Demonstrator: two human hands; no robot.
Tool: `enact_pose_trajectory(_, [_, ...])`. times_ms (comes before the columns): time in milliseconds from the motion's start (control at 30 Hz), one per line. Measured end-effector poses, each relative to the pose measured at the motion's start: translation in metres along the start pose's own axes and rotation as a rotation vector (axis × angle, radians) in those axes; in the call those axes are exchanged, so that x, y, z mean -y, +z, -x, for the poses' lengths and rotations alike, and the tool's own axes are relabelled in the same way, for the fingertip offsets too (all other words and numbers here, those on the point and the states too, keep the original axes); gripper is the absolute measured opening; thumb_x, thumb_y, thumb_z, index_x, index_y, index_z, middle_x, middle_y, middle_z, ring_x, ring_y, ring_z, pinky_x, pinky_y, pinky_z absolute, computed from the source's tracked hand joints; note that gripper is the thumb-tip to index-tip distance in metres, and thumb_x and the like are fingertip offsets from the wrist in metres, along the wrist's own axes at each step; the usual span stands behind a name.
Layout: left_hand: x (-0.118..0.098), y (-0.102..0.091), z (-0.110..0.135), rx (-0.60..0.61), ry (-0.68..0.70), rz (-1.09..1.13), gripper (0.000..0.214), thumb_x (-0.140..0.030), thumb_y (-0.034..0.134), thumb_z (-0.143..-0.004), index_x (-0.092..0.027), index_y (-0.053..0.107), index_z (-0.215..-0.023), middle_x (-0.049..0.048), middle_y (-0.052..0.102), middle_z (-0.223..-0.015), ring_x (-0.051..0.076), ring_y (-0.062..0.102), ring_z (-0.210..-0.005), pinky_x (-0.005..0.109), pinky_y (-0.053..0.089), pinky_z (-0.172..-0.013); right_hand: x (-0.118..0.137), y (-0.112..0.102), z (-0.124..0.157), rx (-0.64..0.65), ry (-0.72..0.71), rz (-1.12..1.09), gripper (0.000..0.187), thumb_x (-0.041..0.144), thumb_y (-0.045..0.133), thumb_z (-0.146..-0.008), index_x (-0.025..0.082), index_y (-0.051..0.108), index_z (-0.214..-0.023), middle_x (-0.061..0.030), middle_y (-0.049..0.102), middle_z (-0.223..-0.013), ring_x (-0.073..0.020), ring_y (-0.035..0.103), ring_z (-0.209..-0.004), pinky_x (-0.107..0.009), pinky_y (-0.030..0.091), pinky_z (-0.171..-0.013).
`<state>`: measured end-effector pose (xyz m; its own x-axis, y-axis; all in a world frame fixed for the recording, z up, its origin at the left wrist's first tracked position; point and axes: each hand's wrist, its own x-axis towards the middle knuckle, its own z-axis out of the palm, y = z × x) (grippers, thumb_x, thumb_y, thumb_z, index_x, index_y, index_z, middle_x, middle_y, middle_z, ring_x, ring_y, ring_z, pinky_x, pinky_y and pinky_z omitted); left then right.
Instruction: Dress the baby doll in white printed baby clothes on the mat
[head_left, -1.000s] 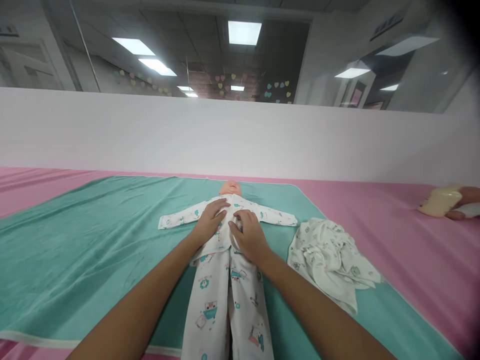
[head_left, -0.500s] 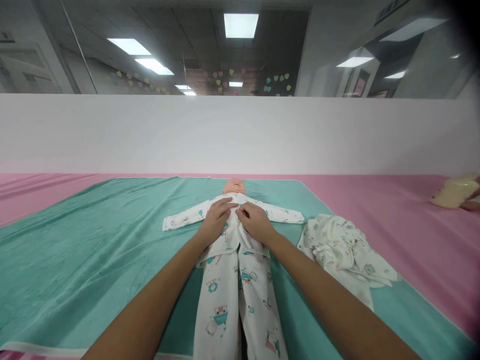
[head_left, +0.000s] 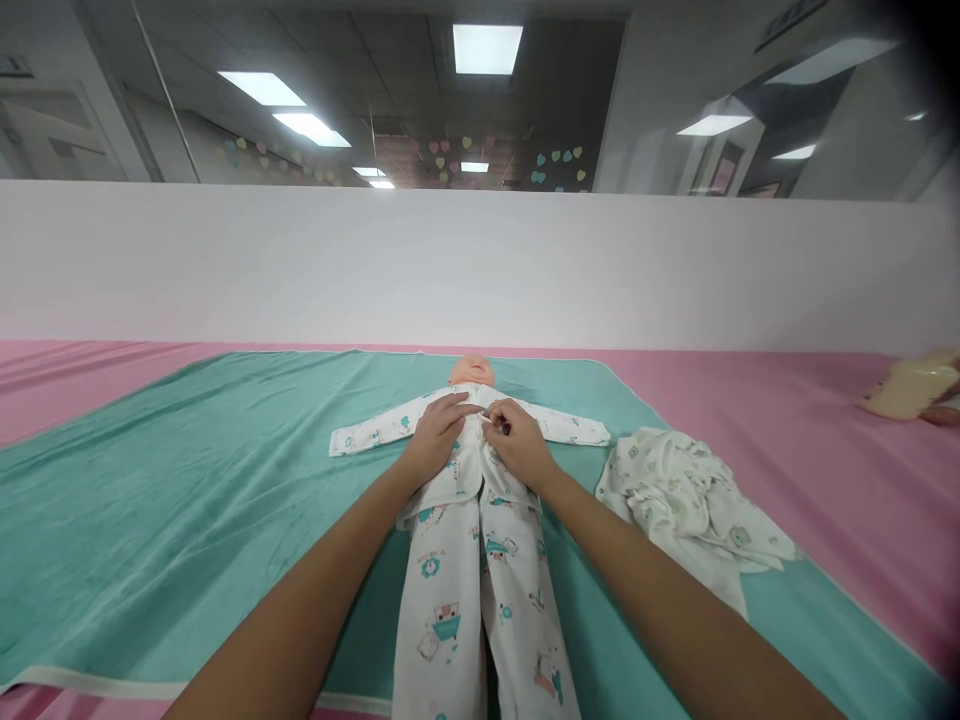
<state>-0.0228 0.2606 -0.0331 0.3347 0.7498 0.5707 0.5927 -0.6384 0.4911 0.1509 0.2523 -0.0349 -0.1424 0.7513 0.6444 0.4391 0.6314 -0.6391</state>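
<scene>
Thumb and forefinger of my right grip (head_left: 519,438) are brought together on the front edge of a white, long-sleeved cloth shirt (head_left: 466,470) with small teal prints, pinching the cloth near the middle of the chest. My left grip (head_left: 437,432) lies over the other half of the shirt front, fingers stretched toward the right fingertips; whether it has any cloth between its fingers I cannot tell. From where I watch, the shirt is on a peach-coloured, smooth-headed doll (head_left: 472,371) laid out at the centre of my view, head at the far end, both sleeves spread out to the sides. Below the shirt hem I see white printed cloth trousers (head_left: 444,615), their legs running toward me and out of view at the bottom. All this rests on a broad teal cloth blanket with a white border (head_left: 187,520), itself over a pink cloth (head_left: 787,430). To my right, just beyond the sleeve end, lies a crumpled white cloth with faint prints (head_left: 686,495). Farther right, at the edge, sits a pale yellow rounded object (head_left: 904,390) that I cannot identify. Behind everything runs a plain white wall (head_left: 300,265), with glass panes (head_left: 555,110) above it
</scene>
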Motion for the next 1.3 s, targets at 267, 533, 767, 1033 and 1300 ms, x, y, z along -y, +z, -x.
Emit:
enact_pose_trajectory(267, [0.008, 0.004, -0.004, 0.023, -0.011, 0.023, 0.039, -0.024, 0.032, -0.091, -0.027, 0.062, -0.115, 0.0026, 0.048, -0.134, 0.019, 0.038, -0.126, 0.038, 0.027, -0.108, -0.005, 0.005, -0.007, -0.05, 0.105, 0.077, 0.01, 0.025, 0.048, -0.077, 0.019, 0.049, -0.068, 0.0032, 0.051, -0.067, -0.0117, 0.046, -0.064, -0.024, 0.034, -0.062])
enact_pose_trajectory(533, [0.016, 0.003, -0.009, 0.093, -0.004, 0.108, 0.036, -0.027, 0.035, -0.089, -0.026, 0.061, -0.114, 0.0032, 0.045, -0.137, 0.019, 0.034, -0.129, 0.04, 0.023, -0.111, -0.009, 0.006, -0.014, -0.044, 0.125, 0.131, 0.013, 0.026, 0.05, -0.075, 0.019, 0.049, -0.065, 0.0022, 0.05, -0.069, -0.0119, 0.045, -0.065, -0.024, 0.033, -0.062])
enact_pose_trajectory(767, [0.011, 0.002, -0.007, 0.101, -0.041, 0.109, 0.035, -0.03, 0.035, -0.091, -0.026, 0.06, -0.115, 0.0035, 0.042, -0.14, 0.021, 0.032, -0.131, 0.042, 0.024, -0.111, -0.01, 0.006, -0.018, -0.025, 0.193, 0.156, 0.014, 0.029, 0.052, -0.073, 0.019, 0.048, -0.064, 0.0026, 0.05, -0.068, -0.0122, 0.044, -0.065, -0.024, 0.031, -0.061])
enact_pose_trajectory(1033, [-0.001, -0.001, -0.003, 0.11, -0.001, 0.039, 0.041, -0.033, 0.028, -0.094, -0.028, 0.054, -0.125, 0.0038, 0.04, -0.141, 0.022, 0.032, -0.131, 0.041, 0.024, -0.11, -0.012, 0.007, -0.013, -0.083, 0.214, 0.168, 0.016, 0.031, 0.05, -0.074, 0.019, 0.045, -0.063, 0.0022, 0.05, -0.068, -0.0135, 0.045, -0.068, -0.025, 0.031, -0.063])
enact_pose_trajectory(1300, [0.005, 0.004, -0.004, 0.065, -0.034, 0.059, 0.036, -0.033, 0.033, -0.092, -0.025, 0.056, -0.118, 0.0061, 0.042, -0.138, 0.021, 0.033, -0.13, 0.04, 0.025, -0.11, -0.016, 0.005, -0.017, -0.015, 0.226, 0.129, 0.022, 0.039, 0.05, -0.077, 0.019, 0.05, -0.069, 0.0015, 0.052, -0.073, -0.0137, 0.046, -0.07, -0.024, 0.031, -0.062])
